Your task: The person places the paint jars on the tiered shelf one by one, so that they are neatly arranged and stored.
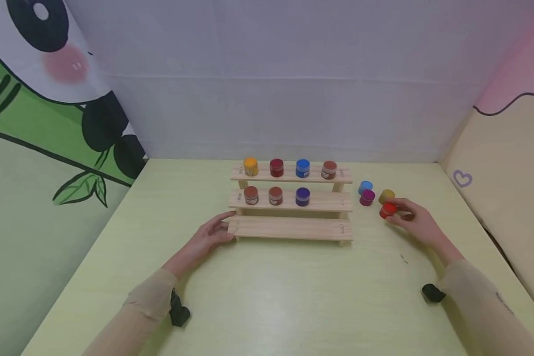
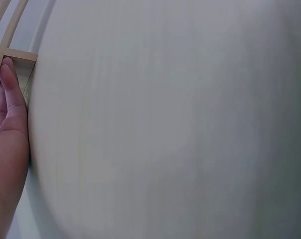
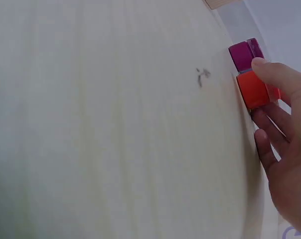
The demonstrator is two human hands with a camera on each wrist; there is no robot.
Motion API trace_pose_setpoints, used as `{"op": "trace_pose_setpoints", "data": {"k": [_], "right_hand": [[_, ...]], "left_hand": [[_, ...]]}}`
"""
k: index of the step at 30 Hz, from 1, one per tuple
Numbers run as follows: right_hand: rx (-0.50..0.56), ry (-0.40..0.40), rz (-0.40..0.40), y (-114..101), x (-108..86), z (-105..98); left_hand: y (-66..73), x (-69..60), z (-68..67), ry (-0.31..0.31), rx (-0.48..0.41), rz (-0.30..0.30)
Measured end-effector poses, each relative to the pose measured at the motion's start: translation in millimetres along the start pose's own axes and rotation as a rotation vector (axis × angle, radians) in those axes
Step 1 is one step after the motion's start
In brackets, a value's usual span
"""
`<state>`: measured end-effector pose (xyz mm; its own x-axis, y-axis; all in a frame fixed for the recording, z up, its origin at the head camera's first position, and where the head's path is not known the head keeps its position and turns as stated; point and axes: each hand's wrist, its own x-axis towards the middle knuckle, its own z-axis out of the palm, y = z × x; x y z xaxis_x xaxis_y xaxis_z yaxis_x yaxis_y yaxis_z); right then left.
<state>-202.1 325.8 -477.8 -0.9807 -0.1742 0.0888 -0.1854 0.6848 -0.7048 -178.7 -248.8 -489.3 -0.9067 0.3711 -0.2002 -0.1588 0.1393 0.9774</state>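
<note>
A three-step wooden rack (image 1: 289, 228) stands on the table. My left hand (image 1: 208, 234) holds its left end at the lowest step, thumb in front and fingers behind; the left wrist view shows the fingers against the wood. To the right of the rack my right hand (image 1: 415, 221) pinches a small red paint jar (image 1: 387, 210) between thumb and fingers. Close by stand a dark yellow jar (image 1: 386, 195), a magenta jar (image 1: 367, 198) and a light blue jar (image 1: 365, 186). In the right wrist view the red jar (image 3: 252, 90) appears beside the magenta jar (image 3: 242, 56).
On the top step are an orange-yellow jar (image 1: 250, 166), a dark red jar (image 1: 276, 167), a blue jar (image 1: 302, 168) and a brown jar (image 1: 329, 169). The middle step bears two brown jars (image 1: 251, 195) and a dark blue jar (image 1: 302, 196). A printed cloth (image 1: 271, 109) rises behind the table.
</note>
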Motion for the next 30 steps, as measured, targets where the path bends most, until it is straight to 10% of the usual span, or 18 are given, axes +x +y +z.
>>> {"op": "trace_pose_setpoints", "data": {"k": [30], "right_hand": [[0.153,-0.077,0.119,16,4.8,-3]], "left_hand": [[3.7,-6.2,2.7,0.017,-0.010,0.034]]}}
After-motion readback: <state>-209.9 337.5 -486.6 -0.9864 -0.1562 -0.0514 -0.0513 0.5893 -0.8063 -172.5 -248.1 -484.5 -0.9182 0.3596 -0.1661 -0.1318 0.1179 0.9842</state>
